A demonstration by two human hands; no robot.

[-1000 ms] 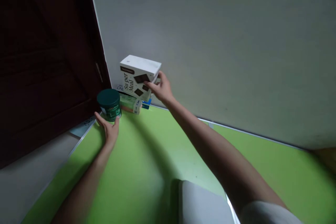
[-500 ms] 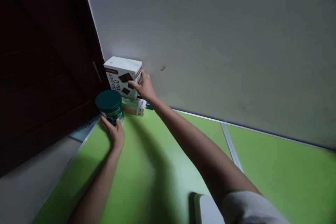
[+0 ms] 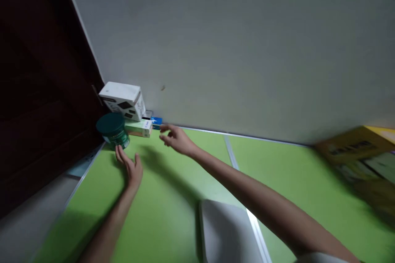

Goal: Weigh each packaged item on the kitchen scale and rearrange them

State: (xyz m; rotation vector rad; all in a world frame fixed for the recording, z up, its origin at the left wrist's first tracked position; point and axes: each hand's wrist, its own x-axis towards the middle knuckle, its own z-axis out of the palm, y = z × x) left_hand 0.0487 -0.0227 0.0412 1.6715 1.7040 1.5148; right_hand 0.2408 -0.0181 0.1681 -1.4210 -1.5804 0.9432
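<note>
A dark green lidded tub [image 3: 112,129] stands in the corner of the green table. My left hand [image 3: 130,166] is just in front of it, fingers spread, with the fingertips at the tub's base; whether they touch it I cannot tell. Behind the tub, a white box with dark squares printed on it [image 3: 123,100] leans against the wall. A slim pale green box [image 3: 138,128] lies in front of it, and a small blue pack [image 3: 156,122] sits at its right. My right hand [image 3: 176,139] hovers to the right of these, fingers loosely apart, holding nothing.
A flat white-grey object [image 3: 226,230] lies on the green table [image 3: 173,189] near me. At the right stands a blurred yellow carton [image 3: 361,160]. The wall [image 3: 231,49] borders the table's back, and a dark wooden door [image 3: 40,90] is at the left.
My right hand has let go of the white box and drawn back to the right. My left hand has come off the tub. The view has swung right, bringing in the yellow carton.
</note>
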